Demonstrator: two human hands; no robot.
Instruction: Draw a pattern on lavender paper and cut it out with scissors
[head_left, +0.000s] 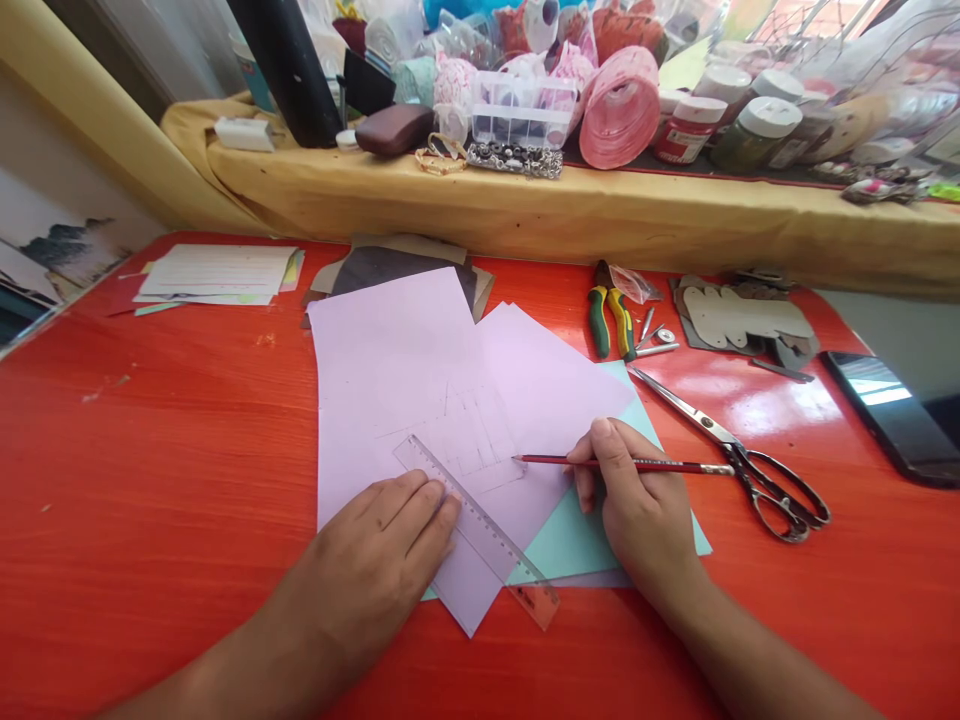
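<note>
A clear plastic ruler [480, 515] lies slantwise over a lilac paper sheet [390, 350] with faint pencil lines on it. The fingertips of my left hand [390, 540] press together on the ruler's upper part and hold it down; the thumb is hidden. Between the thumb and fingers of my right hand [637, 500] is a dark red pencil [547, 459], its tip pointing left at the drawn lines. Beneath the top sheet are another lilac sheet [551, 365] and a light green sheet [577, 535].
Right of the papers lie metal scissors [720, 430], green-and-yellow-handled pliers [611, 315], grey cut-out pieces [746, 315] and a black phone [889, 415]. Lined papers [214, 272] rest at the back left of the red table [150, 450]. A crowded, cloth-covered ledge [420, 200] runs behind.
</note>
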